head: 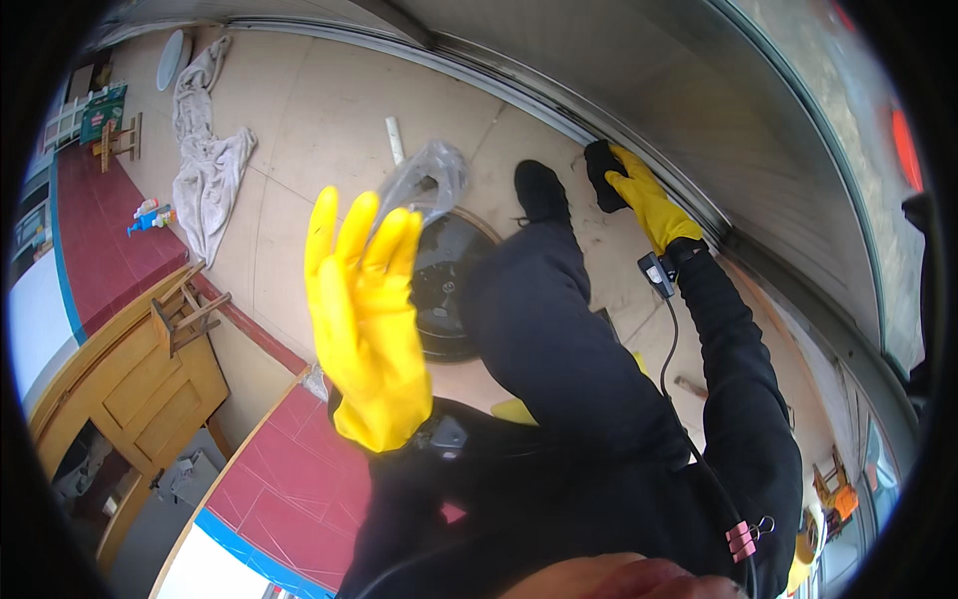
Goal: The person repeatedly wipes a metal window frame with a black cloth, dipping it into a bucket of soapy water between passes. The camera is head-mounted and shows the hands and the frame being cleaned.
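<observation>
Both of my hands wear yellow rubber gloves. My left hand (370,322) is raised with its fingers apart and holds nothing. Beneath it, partly hidden by the hand and my knee, is a round dark basin (441,288) that seems to hold murky water. A clear plastic bag (441,176) lies by the basin's far rim, next to a short white tube (394,138). My right hand (647,198) reaches down to the floor beside the metal sliding-door track (539,108). Its fingers grip a black item (602,180), possibly a cloth. My black shoe (542,191) is planted just left of it.
A crumpled grey cloth (206,176) stretches over the tiled floor (292,97). Beyond it stands a white basin (172,60). Several small bottles (152,215) sit by the red-tiled wall (112,224). A wooden stool (187,314) is near a wooden door (157,382). A cable (676,337) runs along my right arm.
</observation>
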`<state>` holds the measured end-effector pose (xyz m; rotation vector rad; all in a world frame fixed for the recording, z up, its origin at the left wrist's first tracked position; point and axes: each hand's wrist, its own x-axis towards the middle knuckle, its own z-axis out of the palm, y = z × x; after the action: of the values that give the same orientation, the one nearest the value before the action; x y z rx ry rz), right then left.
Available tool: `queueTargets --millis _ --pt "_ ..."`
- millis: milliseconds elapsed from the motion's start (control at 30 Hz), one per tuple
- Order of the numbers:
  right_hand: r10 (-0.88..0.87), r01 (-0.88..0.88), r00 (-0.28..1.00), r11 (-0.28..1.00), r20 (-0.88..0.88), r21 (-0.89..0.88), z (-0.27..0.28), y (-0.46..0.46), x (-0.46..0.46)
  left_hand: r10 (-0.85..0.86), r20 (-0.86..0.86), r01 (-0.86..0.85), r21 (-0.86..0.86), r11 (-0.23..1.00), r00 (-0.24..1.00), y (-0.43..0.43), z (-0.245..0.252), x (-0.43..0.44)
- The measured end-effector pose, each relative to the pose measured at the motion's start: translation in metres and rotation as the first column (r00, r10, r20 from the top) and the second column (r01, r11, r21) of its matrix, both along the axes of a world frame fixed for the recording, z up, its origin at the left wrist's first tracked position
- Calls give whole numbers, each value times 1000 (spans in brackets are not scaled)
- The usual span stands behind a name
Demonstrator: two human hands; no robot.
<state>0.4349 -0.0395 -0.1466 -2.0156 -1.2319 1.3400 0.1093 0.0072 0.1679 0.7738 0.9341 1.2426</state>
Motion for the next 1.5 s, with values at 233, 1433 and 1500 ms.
queueTargets --millis 233,1433,1500 --pt "236 -459 840 789 488 409 -48 250 -127 289 -418 -369 -124 921 861 7 -40 -94" --pt "81 -440 627 858 775 266 -170 359 -227 -19 -112 -60 -658 750 994 -13 -136 -113" --pt "141 -488 628 838 765 247 -161 354 -217 -51 -114 -38 -665 746 992 -17 -139 -111"
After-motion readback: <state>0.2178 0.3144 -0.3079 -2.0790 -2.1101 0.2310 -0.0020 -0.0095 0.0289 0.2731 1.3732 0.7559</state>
